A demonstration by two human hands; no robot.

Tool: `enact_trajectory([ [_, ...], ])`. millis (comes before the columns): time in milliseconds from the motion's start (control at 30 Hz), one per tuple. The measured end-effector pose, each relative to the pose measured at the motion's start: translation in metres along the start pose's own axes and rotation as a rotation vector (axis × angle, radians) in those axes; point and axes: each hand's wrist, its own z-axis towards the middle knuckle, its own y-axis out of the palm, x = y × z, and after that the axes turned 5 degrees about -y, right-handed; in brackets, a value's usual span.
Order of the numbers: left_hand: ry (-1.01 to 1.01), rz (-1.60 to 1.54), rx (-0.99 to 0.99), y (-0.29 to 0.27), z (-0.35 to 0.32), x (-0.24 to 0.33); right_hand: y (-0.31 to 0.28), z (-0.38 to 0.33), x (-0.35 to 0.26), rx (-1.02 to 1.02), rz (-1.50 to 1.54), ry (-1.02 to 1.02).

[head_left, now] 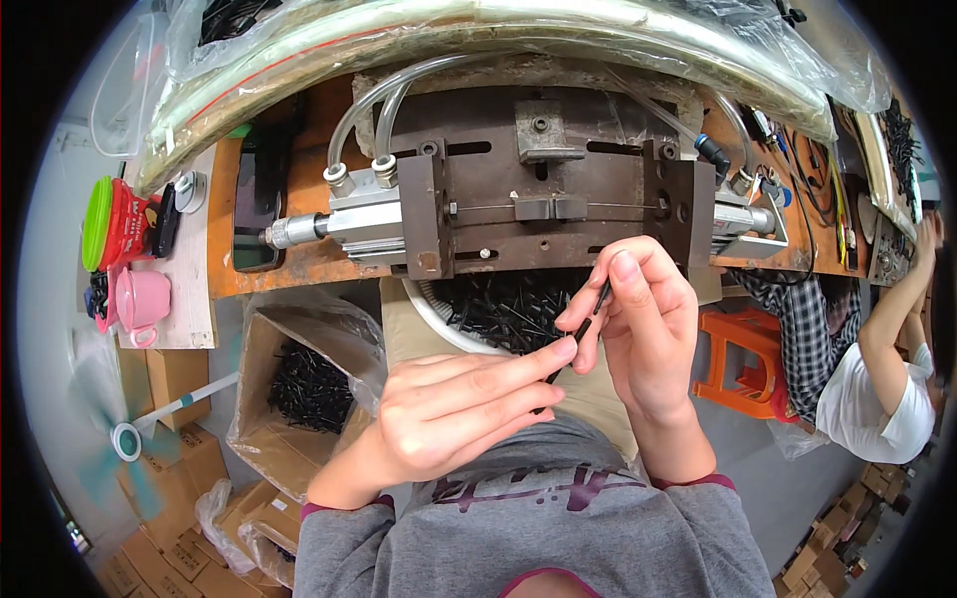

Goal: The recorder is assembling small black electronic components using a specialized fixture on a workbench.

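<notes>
- On the left, a cardboard box (257, 411) holds a deep heap of black pieces (309, 387); whether these are finished or waiting, I can't tell.
- The left hand (449, 409) reaches across the lap, fingers nearly straight and close together, dark ends showing under them; one piece or several, I can't say.
- Beyond that hand, a white-rimmed basin (436, 324) holds many loose black pieces (498, 311); if those are unworked, plenty remains.
- Between the two hands, in front of the machine, is the thin black piece (602, 296); its handling looks under way rather than done.
- The right hand (653, 334) pinches it between thumb and fingertips.
- Now the surfaces: at far left, a pale table (189, 289) carries a green-lidded red tub (122, 224) and a pink cup (145, 299).
- The wooden table (319, 271) bears the brown metal machine (598, 237), a silver cylinder (367, 224) on its left side, with wires (822, 189) lying to the right.
- Around the room: a blurred fan (127, 442) and stacked cartons (189, 473) at left; an orange stool (738, 364) and a co-worker in white (867, 409) at right.
</notes>
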Motion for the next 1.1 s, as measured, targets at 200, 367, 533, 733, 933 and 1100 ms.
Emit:
enact_trajectory([
  [200,-0.007,0.004,0.024,0.003,-0.004,0.000,0.008,-0.002,0.002,0.023,-0.060,-0.017],
  [367,-0.004,-0.011,0.026,0.003,-0.005,-0.001,0.005,-0.005,0.004,0.000,-0.021,-0.069],
  [533,-0.018,-0.048,0.024,0.005,-0.006,-0.001,0.006,-0.008,0.003,-0.007,-0.034,-0.100],
  [733,-0.052,-0.049,0.025,0.006,-0.006,0.002,0.006,-0.009,0.004,-0.018,-0.036,-0.117],
  [933,-0.085,-0.064,0.019,0.008,-0.007,0.004,0.005,-0.011,0.002,-0.022,-0.060,-0.109],
  [1100,-0.111,-0.081,0.003,0.007,-0.007,0.007,0.007,-0.011,0.001,-0.017,-0.176,-0.134],
])
